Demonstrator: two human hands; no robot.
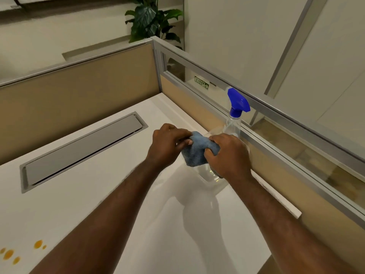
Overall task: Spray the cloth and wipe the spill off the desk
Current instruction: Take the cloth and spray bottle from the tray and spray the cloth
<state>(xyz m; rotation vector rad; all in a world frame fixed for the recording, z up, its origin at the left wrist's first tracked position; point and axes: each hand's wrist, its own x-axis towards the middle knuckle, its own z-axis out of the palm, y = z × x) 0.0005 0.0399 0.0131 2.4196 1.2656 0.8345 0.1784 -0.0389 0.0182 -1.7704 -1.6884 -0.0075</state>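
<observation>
A blue microfibre cloth (197, 150) is bunched above the white desk (98, 204), held from both sides. My left hand (167, 144) pinches its upper left edge, and my right hand (227, 153) grips its right side. Right behind my right hand stands a clear spray bottle (234, 125) with a blue trigger head, close to the right partition; its lower body is partly hidden by that hand. The spill (11, 253) is a scatter of orange drops near the desk's front left corner, well away from both hands.
A grey cable-tray flap (83, 149) is set into the desk at the back left. Beige partitions with metal frames (276, 155) close the back and right sides, the right one with a glass strip. A potted plant (154, 18) stands beyond the corner.
</observation>
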